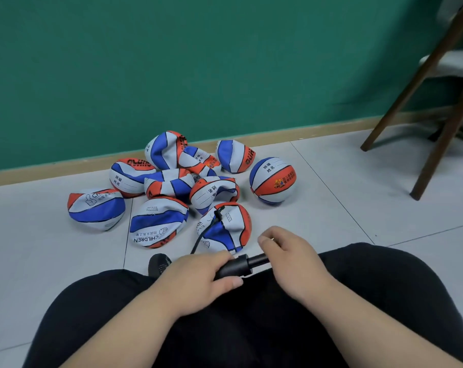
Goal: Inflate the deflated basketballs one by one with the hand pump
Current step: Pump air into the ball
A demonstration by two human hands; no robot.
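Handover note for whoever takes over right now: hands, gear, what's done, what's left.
Left hand grips the hand pump barrel; right hand is curled round its handle end, rod partly out.
Hose runs from the pump to the top of the nearest deflated ball, which is crumpled.
Done: one inflated ball, right of the pile.
Left: pump up the connected ball, then the other deflated balls.

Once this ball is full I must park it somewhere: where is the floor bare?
Bare tiles lie right of the round ball, toward the chair, and left of the leftmost flat ball. The pile between is crowded.
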